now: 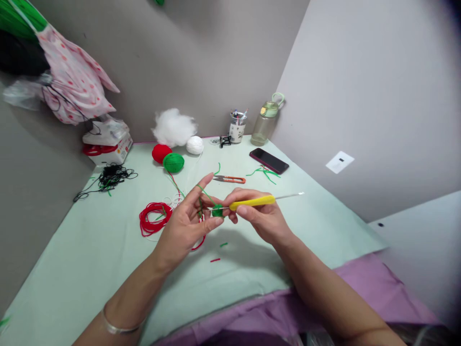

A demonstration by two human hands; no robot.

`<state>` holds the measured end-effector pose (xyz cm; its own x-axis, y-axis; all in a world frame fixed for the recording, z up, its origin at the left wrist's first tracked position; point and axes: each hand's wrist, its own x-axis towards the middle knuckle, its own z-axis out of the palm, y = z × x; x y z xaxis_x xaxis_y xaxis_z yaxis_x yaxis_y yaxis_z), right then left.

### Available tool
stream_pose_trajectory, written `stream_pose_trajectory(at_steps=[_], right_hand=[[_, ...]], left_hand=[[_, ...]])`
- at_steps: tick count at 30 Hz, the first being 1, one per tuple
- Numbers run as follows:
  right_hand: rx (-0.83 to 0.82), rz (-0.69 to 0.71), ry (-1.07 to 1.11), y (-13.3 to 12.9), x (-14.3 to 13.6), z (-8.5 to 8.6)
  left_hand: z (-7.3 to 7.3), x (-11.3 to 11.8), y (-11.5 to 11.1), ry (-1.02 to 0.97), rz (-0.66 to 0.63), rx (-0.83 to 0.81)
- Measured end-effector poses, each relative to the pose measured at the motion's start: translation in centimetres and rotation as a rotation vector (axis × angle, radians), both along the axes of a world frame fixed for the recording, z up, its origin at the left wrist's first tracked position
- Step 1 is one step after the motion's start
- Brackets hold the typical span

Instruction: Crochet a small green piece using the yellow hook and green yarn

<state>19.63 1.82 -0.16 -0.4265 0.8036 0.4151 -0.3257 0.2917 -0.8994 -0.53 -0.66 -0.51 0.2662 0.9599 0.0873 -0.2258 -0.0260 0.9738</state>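
Observation:
My left hand [185,223] pinches a small piece of green crochet [217,210] between thumb and fingers. A green strand runs over its raised index finger. My right hand [261,214] grips a crochet hook [252,202] by its yellow handle, and the thin metal shaft reaches into the green piece. The hook's other metal end points to the right. Behind my hands lie a green yarn ball [173,163], a red yarn ball [161,154] and a white yarn ball [195,145]. Loops of red yarn [154,219] rest beside my left hand.
Thread snips [230,179] lie beyond my hands, near a phone [269,160] and green yarn scraps [264,172]. Along the wall stand a pen cup [237,130], a bottle [262,126] and white stuffing [175,127]. Tangled black yarn [114,177] sits left, before a box [117,149].

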Motion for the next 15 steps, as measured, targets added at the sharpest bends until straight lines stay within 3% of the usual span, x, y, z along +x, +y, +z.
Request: stream_pose_trajectory(at_steps=[7,10,15], right_hand=[[0.351,-0.223,-0.139,-0.4,-0.4,0.2],[0.317,-0.199,-0.081,-0.2,-0.7,-0.2],[0.103,-0.15,0.068,0.1,-0.8,-0.8]], left_hand=[[0.4,-0.1,-0.2,0.193,0.116,0.105],[0.4,-0.2,-0.4,0.246,0.161,0.15],[0.7,-0.2,-0.4,0.189,0.137,0.111]])
